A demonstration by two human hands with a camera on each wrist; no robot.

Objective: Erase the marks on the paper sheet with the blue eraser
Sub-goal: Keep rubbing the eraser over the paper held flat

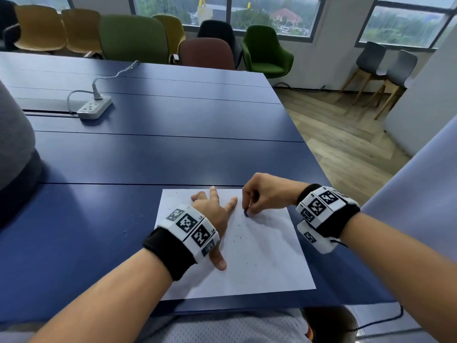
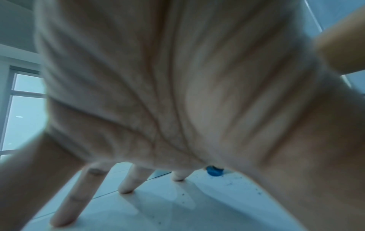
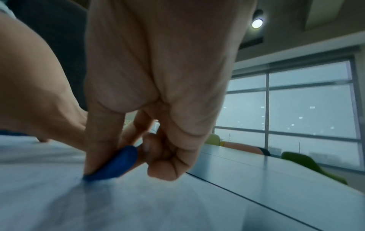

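Reading the blue eraser (image 1: pixel 246 213) as pinched in my right hand (image 1: pixel 268 195), its lower edge touching the paper sheet (image 1: pixel 267 256) in the upper-middle part of the sheet, just right of centre in the head view. Right wrist view shows it best: eraser (image 3: pixel 116 164) clamped between thumb and index fingertip, tilted, long axis running from lower left up to the right of that frame, only the low end on the paper. The other fingers are curled under and hold nothing.

Left hand (image 1: pixel 214 216) lies flat and spread on the sheet, fingers (image 2: pixel 134 179) straight, pinning it to the tabletop (image 1: pixel 148 157). Its index tip sits just beside the eraser, on the left in the head view; left wrist view catches the eraser (image 2: pixel 214 171) just beyond the palm.

Key relation, as I judge it: eraser sits right of the pinning hand, so strokes should run rightward or toward me, away from those fingers. Right hand is the only one placed to rub.

Dark crumbs (image 1: pixel 241 236) scattered mid-sheet. Remaining marks too faint for me to make out. White power strip (image 1: pixel 94 107) upper left, well apart.
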